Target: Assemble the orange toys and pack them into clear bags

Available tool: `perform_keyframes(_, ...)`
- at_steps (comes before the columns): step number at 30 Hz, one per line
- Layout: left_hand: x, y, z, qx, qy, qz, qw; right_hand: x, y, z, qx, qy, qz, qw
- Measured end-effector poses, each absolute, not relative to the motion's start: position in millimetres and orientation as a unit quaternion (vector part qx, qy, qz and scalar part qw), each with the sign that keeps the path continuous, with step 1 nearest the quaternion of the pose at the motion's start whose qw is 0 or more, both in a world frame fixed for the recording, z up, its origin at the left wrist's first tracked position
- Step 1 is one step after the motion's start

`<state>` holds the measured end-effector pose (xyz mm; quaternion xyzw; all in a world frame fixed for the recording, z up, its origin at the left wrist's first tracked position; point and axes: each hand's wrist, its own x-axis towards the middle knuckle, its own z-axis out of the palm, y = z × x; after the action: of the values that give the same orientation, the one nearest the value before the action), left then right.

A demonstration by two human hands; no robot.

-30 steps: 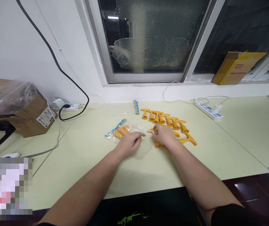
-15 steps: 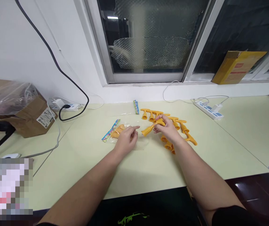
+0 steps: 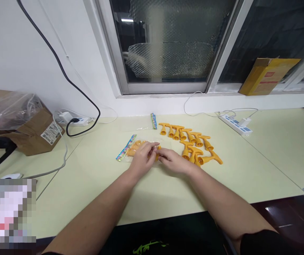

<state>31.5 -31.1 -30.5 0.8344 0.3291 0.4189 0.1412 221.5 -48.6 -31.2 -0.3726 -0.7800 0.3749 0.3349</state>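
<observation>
A clear plastic bag with a colourful header strip (image 3: 126,148) lies on the pale table, with yellow pieces (image 3: 133,148) inside it. My left hand (image 3: 144,157) is closed on the bag's right part, fingers pinched near its opening. Touching it from the right, my right hand (image 3: 172,160) is closed on a yellow T-shaped piece (image 3: 158,152), mostly hidden between the hands at the bag's mouth. Several more yellow T-shaped pieces (image 3: 176,131) with cup-like ends lie in a row behind and to the right of my right hand; others (image 3: 194,153) lie just beside it.
Another clear bag with a coloured strip (image 3: 153,121) lies flat at the back. A power strip (image 3: 235,124) is at the back right, another (image 3: 80,121) at the back left. A cardboard box (image 3: 39,136) and black cable stand left. A yellow carton (image 3: 269,76) leans on the window.
My right hand has moved left and down from the row of yellow pieces, bringing one piece to my left hand and the bag. My left hand has barely moved.
</observation>
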Motion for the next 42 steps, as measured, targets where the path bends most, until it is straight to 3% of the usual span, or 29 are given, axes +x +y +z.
perform_keyframes(5, 35, -37, -27, 0.887, 0.227, 0.375, 0.145, 218, -49, -39, -0.404, -0.805, 0.294, 0.319)
perform_keyframes(12, 35, -37, -28, 0.903, 0.208, 0.361, 0.104, 221, -43, -48, -0.495, -0.747, 0.31, 0.317)
perform_keyframes(17, 34, -34, -31, 0.897, 0.233, 0.361, 0.108, 215, -40, -57, -0.544, -0.731, 0.292, 0.29)
perform_keyframes(23, 34, -32, -29, 0.897, 0.3, 0.311, 0.099, 227, -40, -48, -0.467, -0.777, 0.32, 0.275)
perform_keyframes(27, 33, -30, -32, 0.895, 0.338, 0.279, 0.077, 244, -41, -27, -0.499, -0.784, 0.248, 0.275)
perform_keyframes(31, 32, -29, -35, 0.892, 0.367, 0.26, 0.054, 272, -40, -6, -0.667, -0.699, 0.142, 0.214)
perform_keyframes(34, 32, -30, -33, 0.893, 0.378, 0.238, 0.051, 291, -39, 1, -0.752, -0.638, 0.122, 0.112)
perform_keyframes(38, 34, -36, -28, 0.908, 0.369, 0.192, 0.047, 290, -40, 2, -0.744, -0.656, 0.123, 0.021)
perform_keyframes(42, 39, -41, -25, 0.911, 0.37, 0.177, 0.03, 272, -43, 0, -0.705, -0.696, 0.133, 0.036)
